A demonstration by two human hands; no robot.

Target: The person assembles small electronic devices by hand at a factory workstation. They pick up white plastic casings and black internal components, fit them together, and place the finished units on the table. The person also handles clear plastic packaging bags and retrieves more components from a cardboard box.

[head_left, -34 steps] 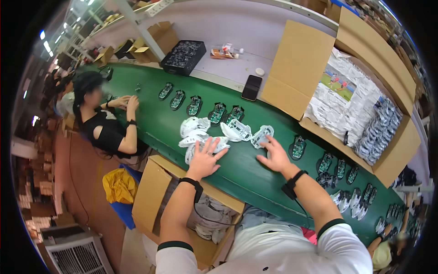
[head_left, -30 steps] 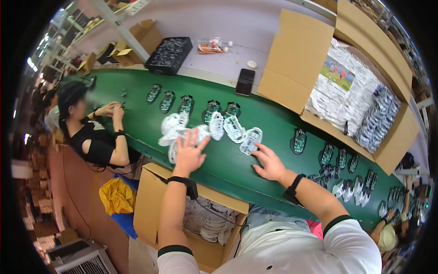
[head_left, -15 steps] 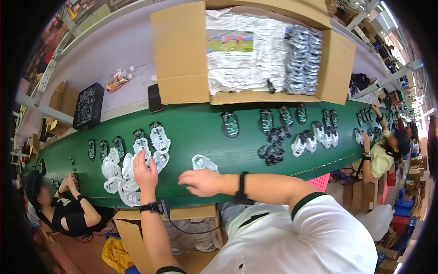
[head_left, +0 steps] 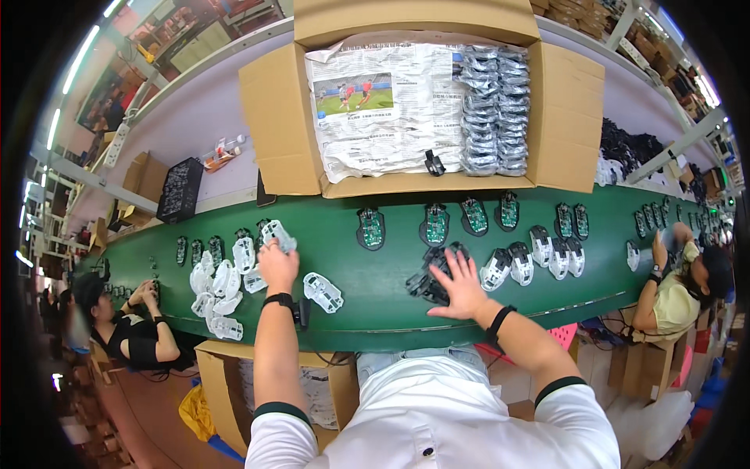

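My left hand [head_left: 279, 268] is closed on the lower edge of a white computer mouse shell [head_left: 279, 234], at the back of the left-hand group. My right hand [head_left: 462, 291] is spread, palm down, its fingers over a pile of black plastic mouse parts [head_left: 424, 283] and partly covering them. Between my hands one white shell [head_left: 323, 291] lies by itself. Beside my left hand is a heap of white shells [head_left: 225, 280]. Behind the black parts sits a mouse base with a green circuit board [head_left: 435, 224], in a row with several others.
A green work table [head_left: 351, 328] runs across. An open cardboard box [head_left: 566, 125] with newspaper and wrapped items stands at the back. White-and-black mouse assemblies [head_left: 521, 263] lie to the right. Co-workers sit at the left [head_left: 125, 328] and right [head_left: 676, 289]. Below the table is another box [head_left: 219, 383].
My left hand has moved forward and taken hold of a white shell. My right hand has swung right, from beside the lone white shell to the black parts. The view has shifted.
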